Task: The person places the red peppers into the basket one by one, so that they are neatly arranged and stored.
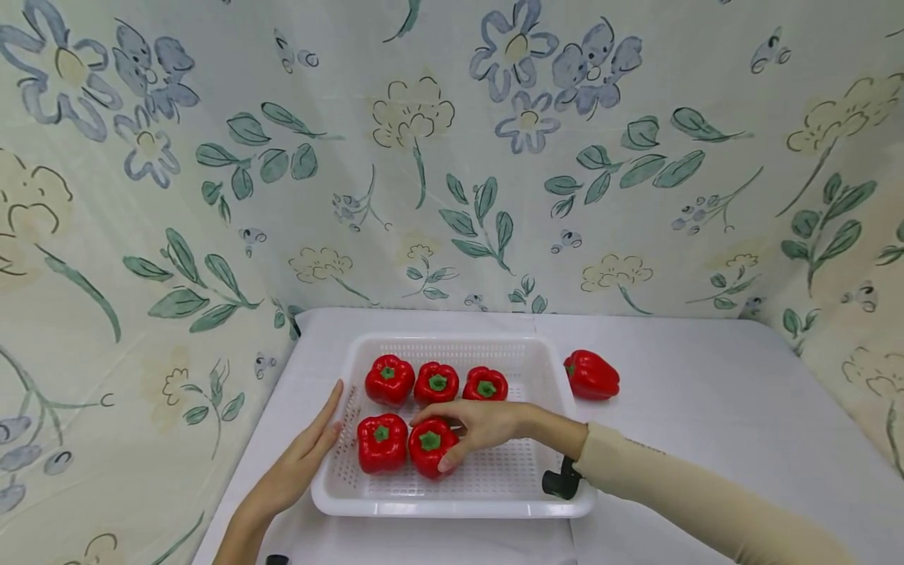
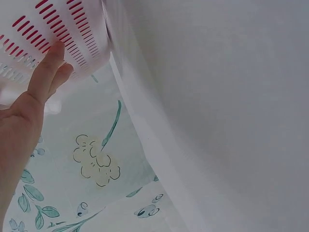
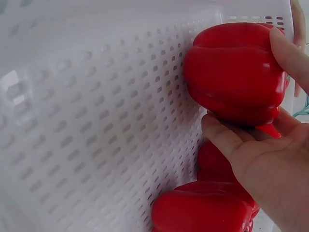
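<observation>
My right hand [image 1: 475,428] grips a red bell pepper [image 1: 428,459] inside the white perforated basket [image 1: 452,508], its green stem facing up. In the right wrist view the thumb and fingers lie around this bell pepper [image 3: 236,72], low over the basket floor. Just left of it stands another red pepper [image 1: 382,444]. A back row holds three more: one on the left [image 1: 389,380], one in the middle [image 1: 435,383] and one on the right [image 1: 485,384]. My left hand [image 1: 297,467], fingers straight, touches the basket's left wall, as the left wrist view also shows its fingers [image 2: 46,72] there.
One red bell pepper [image 1: 592,375] lies on its side on the white-covered table [image 1: 706,408], right of the basket. A flower-patterned cloth [image 1: 438,173] hangs behind and to the left. A black wrist camera [image 1: 561,482] overlaps the basket's front right corner.
</observation>
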The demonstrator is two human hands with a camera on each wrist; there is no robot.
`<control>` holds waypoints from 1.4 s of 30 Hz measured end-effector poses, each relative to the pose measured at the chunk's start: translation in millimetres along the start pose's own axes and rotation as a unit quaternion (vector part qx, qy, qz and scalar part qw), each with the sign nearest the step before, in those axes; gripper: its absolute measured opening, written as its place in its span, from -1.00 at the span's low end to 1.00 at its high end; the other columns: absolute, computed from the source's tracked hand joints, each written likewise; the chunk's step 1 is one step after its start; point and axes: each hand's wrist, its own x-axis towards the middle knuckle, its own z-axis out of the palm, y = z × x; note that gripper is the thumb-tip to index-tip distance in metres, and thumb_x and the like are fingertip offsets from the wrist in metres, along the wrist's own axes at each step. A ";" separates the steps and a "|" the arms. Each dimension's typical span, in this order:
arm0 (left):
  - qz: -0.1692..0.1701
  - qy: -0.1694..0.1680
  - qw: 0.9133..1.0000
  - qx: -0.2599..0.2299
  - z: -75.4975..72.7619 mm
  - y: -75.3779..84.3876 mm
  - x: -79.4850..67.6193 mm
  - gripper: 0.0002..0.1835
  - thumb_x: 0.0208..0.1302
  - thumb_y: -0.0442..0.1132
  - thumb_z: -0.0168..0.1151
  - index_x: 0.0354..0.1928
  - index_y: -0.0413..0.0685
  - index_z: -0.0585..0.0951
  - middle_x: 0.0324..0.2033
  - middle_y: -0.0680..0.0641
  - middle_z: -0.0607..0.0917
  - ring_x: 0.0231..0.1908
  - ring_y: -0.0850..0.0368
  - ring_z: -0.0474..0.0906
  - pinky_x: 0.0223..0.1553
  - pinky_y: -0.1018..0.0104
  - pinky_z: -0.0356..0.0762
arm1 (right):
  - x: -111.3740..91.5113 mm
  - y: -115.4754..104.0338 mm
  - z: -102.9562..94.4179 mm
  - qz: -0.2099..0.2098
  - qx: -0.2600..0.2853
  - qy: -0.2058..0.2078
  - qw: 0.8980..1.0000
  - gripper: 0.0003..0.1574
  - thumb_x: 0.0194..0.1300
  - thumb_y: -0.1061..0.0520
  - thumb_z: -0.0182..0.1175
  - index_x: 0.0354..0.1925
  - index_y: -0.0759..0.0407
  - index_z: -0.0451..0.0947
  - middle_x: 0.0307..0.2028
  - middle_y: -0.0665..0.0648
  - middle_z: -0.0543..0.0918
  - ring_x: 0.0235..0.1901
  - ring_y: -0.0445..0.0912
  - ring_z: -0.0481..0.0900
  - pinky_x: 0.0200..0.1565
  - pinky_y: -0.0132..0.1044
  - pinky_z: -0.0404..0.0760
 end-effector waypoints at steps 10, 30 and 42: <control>-0.011 0.001 1.000 0.000 -2.0 3.2 1.9 -0.35 0.68 -0.02 -0.19 0.68 0.29 -0.09 0.67 -0.04 -0.03 0.61 -0.25 -0.08 0.40 -0.06 0.15 | -1.5 -1.9 -4.9 0.004 -0.009 -0.008 1.000 -0.15 0.21 0.03 0.51 0.39 -0.34 0.40 0.33 -0.19 0.48 0.41 -0.15 0.41 0.35 -0.25 0.59; -0.005 0.001 1.000 -0.001 -1.0 5.5 2.1 -0.34 0.68 -0.04 -0.16 0.68 0.26 -0.06 0.67 -0.07 -0.02 0.61 -0.31 -0.07 0.37 -0.04 0.20 | -12.5 -10.5 -7.0 0.017 -0.039 0.018 0.999 0.02 0.20 -0.05 0.52 0.51 0.02 0.28 0.34 -0.12 0.50 0.31 -0.20 0.46 0.38 -0.12 0.58; -0.004 0.002 1.000 0.014 0.7 1.2 1.0 -0.35 0.68 -0.02 -0.18 0.68 0.28 -0.07 0.67 -0.07 -0.03 0.62 -0.28 -0.09 0.41 0.03 0.11 | -76.5 -34.3 -27.5 0.011 -0.048 0.067 0.997 -0.03 0.26 -0.16 0.43 0.52 -0.17 0.23 0.39 0.07 0.48 0.44 0.09 0.39 0.33 0.12 0.60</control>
